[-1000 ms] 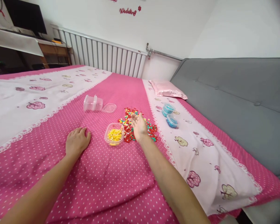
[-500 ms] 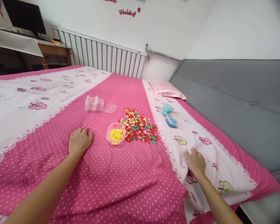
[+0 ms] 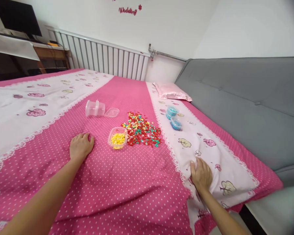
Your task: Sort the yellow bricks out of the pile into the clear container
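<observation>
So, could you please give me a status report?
Left hand and right hand resting on bedspread. Yellow pieces in tub, mixed pile alongside. No obstruction visible.

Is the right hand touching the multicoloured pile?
No, the right hand is on the white bedspread strip, clearly apart from the multicoloured pile.

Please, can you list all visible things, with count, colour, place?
Patterned fabric bedsheet: one, pink and white, foreground
Small loose pieces: uncountable, red, yellow, green, white, centre
Square plastic tub: one, clear, left of them, holding yellow pieces
Sideways plastic tubs: apparently two, clear, farther left
Flat plastic lid: one, clear, beside those
Blue-filled plastic containers: two, clear, right
Satiny pillow: one, pink, beyond those
Padded headboard: one, grey, right
Slatted radiator: one, white, back
Metal pipe: one, grey, back
Wedding lettering: one word, red, above radiator
Flat monitor: one, black, back left
Wooden desk: one, brown, under monitor
Left hand: one, bare, on pink fabric
Right hand: one, bare, on white fabric
</observation>
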A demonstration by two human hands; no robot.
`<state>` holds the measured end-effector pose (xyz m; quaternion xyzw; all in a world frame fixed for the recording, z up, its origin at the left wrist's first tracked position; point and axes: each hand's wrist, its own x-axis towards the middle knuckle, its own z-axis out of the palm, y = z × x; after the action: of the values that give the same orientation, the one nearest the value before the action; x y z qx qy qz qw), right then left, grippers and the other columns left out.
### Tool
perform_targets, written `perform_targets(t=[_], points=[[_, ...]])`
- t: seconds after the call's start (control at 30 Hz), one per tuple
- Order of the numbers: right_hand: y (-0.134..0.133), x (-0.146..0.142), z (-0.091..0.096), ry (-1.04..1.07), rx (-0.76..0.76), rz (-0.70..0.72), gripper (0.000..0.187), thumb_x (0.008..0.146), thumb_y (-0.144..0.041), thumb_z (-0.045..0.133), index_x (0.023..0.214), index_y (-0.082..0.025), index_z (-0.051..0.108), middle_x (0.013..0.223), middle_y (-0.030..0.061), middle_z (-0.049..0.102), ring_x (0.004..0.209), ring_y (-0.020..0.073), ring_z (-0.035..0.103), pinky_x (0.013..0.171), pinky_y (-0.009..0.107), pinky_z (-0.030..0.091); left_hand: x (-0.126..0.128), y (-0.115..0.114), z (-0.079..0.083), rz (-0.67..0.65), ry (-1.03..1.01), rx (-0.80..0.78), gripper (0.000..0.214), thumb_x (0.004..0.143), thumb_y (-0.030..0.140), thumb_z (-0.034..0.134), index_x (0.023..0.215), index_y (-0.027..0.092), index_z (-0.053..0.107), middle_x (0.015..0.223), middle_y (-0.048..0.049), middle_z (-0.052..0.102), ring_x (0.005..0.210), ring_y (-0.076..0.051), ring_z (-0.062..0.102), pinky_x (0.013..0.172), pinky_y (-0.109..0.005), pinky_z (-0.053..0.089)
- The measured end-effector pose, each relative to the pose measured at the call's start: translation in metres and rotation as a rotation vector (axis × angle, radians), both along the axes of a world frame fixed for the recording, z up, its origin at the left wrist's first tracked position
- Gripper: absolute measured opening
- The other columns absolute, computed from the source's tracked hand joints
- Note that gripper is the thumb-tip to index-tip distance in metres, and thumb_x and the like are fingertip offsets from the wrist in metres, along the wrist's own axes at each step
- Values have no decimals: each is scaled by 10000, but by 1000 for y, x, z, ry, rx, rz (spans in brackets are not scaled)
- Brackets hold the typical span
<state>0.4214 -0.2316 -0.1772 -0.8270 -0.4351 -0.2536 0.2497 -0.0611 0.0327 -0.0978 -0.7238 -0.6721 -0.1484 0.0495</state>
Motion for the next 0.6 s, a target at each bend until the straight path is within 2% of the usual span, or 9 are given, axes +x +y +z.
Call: perform_targets(t=[0.23, 0.6], points=[[1, -3, 1, 25, 25, -10, 541, 899, -443, 346, 1189, -54, 586, 1172, 204, 606, 1101, 297, 511, 955, 415, 355, 2, -2, 4, -3, -5, -3, 606, 880, 456, 245, 1220, 69, 565, 1256, -214, 564, 1156, -343, 499, 1008, -445, 342], [1, -5, 3, 69, 39, -26, 519, 888, -440, 347, 1176, -84, 594, 1171, 174, 615, 1098, 290, 508, 947, 399, 344, 1, 0, 2, -3, -10, 15, 600, 869, 452, 264, 1204, 68, 581, 1224, -219, 582, 1134, -338, 513, 991, -442, 352]])
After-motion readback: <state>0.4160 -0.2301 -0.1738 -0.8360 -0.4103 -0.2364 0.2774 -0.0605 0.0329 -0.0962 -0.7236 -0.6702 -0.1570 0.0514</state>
